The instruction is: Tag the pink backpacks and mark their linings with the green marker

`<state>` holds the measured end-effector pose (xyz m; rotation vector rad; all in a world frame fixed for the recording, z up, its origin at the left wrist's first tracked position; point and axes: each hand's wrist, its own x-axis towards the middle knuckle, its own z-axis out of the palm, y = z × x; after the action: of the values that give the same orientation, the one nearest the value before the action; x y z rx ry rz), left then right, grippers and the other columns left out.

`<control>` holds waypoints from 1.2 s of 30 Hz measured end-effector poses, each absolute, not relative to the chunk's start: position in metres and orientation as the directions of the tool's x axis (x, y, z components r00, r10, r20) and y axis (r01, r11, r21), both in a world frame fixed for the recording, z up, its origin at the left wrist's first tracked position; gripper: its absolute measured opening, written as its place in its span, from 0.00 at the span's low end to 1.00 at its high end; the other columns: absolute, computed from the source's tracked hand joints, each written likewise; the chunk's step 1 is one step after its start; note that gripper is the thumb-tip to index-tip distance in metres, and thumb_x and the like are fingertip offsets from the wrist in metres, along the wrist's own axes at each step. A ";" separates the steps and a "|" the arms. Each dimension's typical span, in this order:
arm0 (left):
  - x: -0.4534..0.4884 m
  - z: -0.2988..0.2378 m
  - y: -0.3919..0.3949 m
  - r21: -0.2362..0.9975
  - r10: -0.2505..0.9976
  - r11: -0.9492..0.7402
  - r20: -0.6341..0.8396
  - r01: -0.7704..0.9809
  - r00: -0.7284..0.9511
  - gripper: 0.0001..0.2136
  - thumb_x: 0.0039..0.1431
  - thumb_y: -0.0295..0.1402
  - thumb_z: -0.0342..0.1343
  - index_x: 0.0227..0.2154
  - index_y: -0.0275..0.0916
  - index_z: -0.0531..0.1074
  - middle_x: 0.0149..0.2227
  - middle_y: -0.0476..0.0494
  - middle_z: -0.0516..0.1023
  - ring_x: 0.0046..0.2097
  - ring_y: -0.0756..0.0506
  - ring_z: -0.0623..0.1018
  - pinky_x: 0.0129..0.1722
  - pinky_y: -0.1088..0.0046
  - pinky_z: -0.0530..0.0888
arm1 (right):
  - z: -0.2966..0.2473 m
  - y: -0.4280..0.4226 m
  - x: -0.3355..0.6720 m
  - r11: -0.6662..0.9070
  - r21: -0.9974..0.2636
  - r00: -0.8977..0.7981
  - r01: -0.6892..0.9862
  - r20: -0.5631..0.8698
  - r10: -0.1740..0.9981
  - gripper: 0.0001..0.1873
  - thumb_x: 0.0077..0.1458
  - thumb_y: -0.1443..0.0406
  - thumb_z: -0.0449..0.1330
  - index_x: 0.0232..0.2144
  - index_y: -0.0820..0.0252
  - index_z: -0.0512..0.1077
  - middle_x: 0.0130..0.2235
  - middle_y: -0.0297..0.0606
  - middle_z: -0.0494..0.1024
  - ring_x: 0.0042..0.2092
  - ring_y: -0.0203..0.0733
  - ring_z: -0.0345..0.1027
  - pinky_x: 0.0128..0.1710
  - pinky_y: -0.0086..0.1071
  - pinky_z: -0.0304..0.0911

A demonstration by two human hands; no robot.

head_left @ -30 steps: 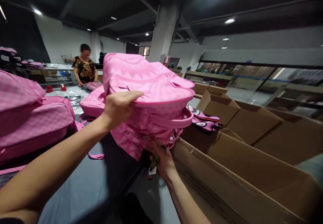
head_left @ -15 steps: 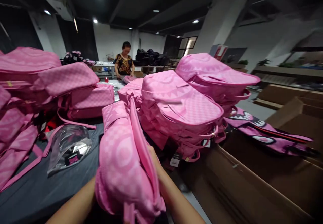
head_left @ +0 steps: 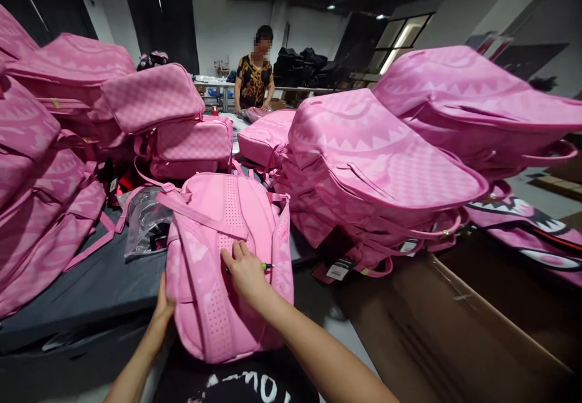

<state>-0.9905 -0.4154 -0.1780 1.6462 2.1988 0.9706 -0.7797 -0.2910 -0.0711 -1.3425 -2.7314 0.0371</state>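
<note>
A pink backpack [head_left: 248,209] stands tilted in front of me at the table's edge, its back panel and shoulder straps facing me. At its lower left side my left hand [head_left: 164,306] grips the edge, with the fingers partly hidden behind the bag. My right hand [head_left: 245,269] lies on the padded back panel, its fingers curled around a slim green-and-black pen-like tool [head_left: 267,266]. The tool's dark tip points right; its exact kind is unclear. One loose strap [head_left: 200,214] crosses the upper part of the panel.
Pink backpacks are piled at left [head_left: 86,57] and right [head_left: 364,142]. A clear plastic bag [head_left: 148,221] lies on the dark table [head_left: 113,282]. An open cardboard box [head_left: 409,306] stands at lower right. Another person [head_left: 254,82] works at the back.
The backpack has turned from its patterned side to its back panel. My right hand has come from behind its right side onto the panel, and the green-and-black tool now shows.
</note>
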 end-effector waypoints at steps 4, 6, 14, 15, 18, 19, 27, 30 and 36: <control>-0.950 -0.147 -0.421 0.580 0.806 0.252 0.317 0.775 -0.500 0.43 0.64 0.44 0.53 0.71 0.48 0.31 0.73 0.31 0.38 0.72 0.27 0.46 0.64 0.37 0.59 | -0.080 -0.294 -0.766 0.596 -0.020 -0.596 0.803 0.009 0.803 0.23 0.62 0.73 0.49 0.57 0.60 0.68 0.62 0.61 0.65 0.61 0.62 0.61 0.42 0.45 0.74; -0.931 -0.110 -0.412 0.511 0.739 0.058 0.556 0.858 -0.381 0.39 0.64 0.37 0.54 0.71 0.48 0.37 0.73 0.34 0.39 0.73 0.30 0.44 0.67 0.38 0.53 | -0.091 -0.298 -0.761 0.604 -0.038 -0.603 0.796 0.025 0.797 0.25 0.62 0.73 0.49 0.60 0.61 0.66 0.65 0.61 0.62 0.64 0.63 0.58 0.46 0.48 0.73; -0.832 -0.033 -0.220 0.063 0.770 -0.614 0.265 0.786 0.580 0.18 0.70 0.34 0.43 0.55 0.34 0.71 0.60 0.31 0.70 0.62 0.38 0.68 0.62 0.53 0.63 | -0.122 -0.326 -0.776 0.575 -0.190 -0.573 0.796 0.067 0.817 0.23 0.63 0.72 0.50 0.58 0.67 0.69 0.60 0.60 0.69 0.64 0.63 0.60 0.60 0.63 0.59; -0.823 -0.034 -0.194 0.029 0.764 -0.626 0.220 0.779 0.606 0.17 0.69 0.35 0.45 0.51 0.31 0.73 0.56 0.29 0.73 0.59 0.36 0.70 0.60 0.52 0.63 | -0.120 -0.328 -0.771 0.576 -0.230 -0.576 0.785 0.074 0.814 0.23 0.63 0.72 0.51 0.58 0.69 0.68 0.62 0.62 0.67 0.65 0.63 0.59 0.60 0.63 0.59; -0.811 -0.038 -0.139 -0.023 0.732 -0.672 0.132 0.740 0.668 0.18 0.67 0.40 0.49 0.40 0.29 0.76 0.43 0.28 0.78 0.48 0.37 0.75 0.52 0.55 0.65 | -0.108 -0.318 -0.742 0.493 -0.603 -0.505 0.627 0.167 0.847 0.20 0.62 0.68 0.54 0.55 0.66 0.71 0.59 0.57 0.72 0.62 0.56 0.65 0.59 0.52 0.65; -0.810 -0.038 -0.130 -0.030 0.717 -0.690 0.108 0.723 0.689 0.19 0.67 0.42 0.49 0.38 0.29 0.77 0.40 0.30 0.78 0.45 0.38 0.75 0.50 0.57 0.64 | -0.102 -0.310 -0.730 0.404 -0.771 -0.423 0.492 0.194 0.885 0.18 0.63 0.65 0.55 0.53 0.63 0.73 0.55 0.53 0.76 0.58 0.52 0.70 0.57 0.48 0.67; -0.819 -0.040 -0.125 -0.023 0.653 -0.757 0.016 0.653 0.757 0.19 0.67 0.47 0.50 0.38 0.36 0.77 0.39 0.39 0.78 0.43 0.42 0.73 0.48 0.60 0.59 | -0.119 -0.246 -0.668 -0.024 -0.966 -0.006 -0.258 -0.024 1.000 0.41 0.61 0.36 0.42 0.43 0.64 0.76 0.15 0.27 0.64 0.20 0.39 0.68 0.31 0.36 0.72; -0.825 -0.045 -0.120 -0.037 0.635 -0.771 0.027 0.635 0.772 0.20 0.64 0.50 0.53 0.37 0.36 0.78 0.38 0.39 0.78 0.43 0.41 0.73 0.51 0.59 0.58 | -0.151 -0.257 -0.676 0.204 -0.950 0.032 -0.234 0.202 0.979 0.38 0.60 0.37 0.47 0.46 0.63 0.76 0.14 0.24 0.60 0.21 0.37 0.65 0.41 0.43 0.73; -0.844 -0.052 -0.093 -0.172 0.487 -0.847 0.129 0.503 0.864 0.24 0.69 0.48 0.46 0.28 0.35 0.77 0.31 0.40 0.78 0.37 0.43 0.70 0.47 0.58 0.59 | -0.182 -0.271 -0.698 0.472 -0.878 0.019 -0.083 0.472 0.881 0.33 0.62 0.42 0.50 0.52 0.63 0.72 0.18 0.25 0.62 0.21 0.35 0.58 0.40 0.43 0.73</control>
<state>-0.8441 -0.0929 -0.0519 3.2257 0.8659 0.1344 -0.6982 -0.2706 -0.1824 -0.7812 -1.3417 0.8814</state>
